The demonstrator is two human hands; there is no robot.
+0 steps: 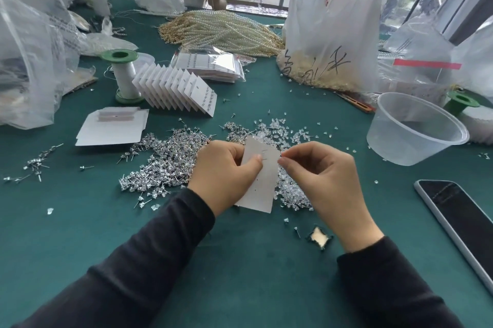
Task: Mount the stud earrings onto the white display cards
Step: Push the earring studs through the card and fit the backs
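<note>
My left hand (222, 171) grips a white display card (262, 183) upright over the green table, thumb on its back face, where two thin earring posts poke through near the top. My right hand (320, 173) pinches something tiny at the card's right edge; I cannot tell what it is. A heap of silver stud earrings (165, 159) lies just left of my hands. Clear plastic earring backs (280, 130) are strewn behind and under the card. A fanned row of finished cards (176, 88) stands further back.
Blank cards (112, 127) lie at the left beside a green-ended thread spool (124, 75). A clear plastic tub (410, 127) and a phone (461, 223) sit to the right. Plastic bags (330, 23) and pearl strands (221, 30) fill the back, where another person works.
</note>
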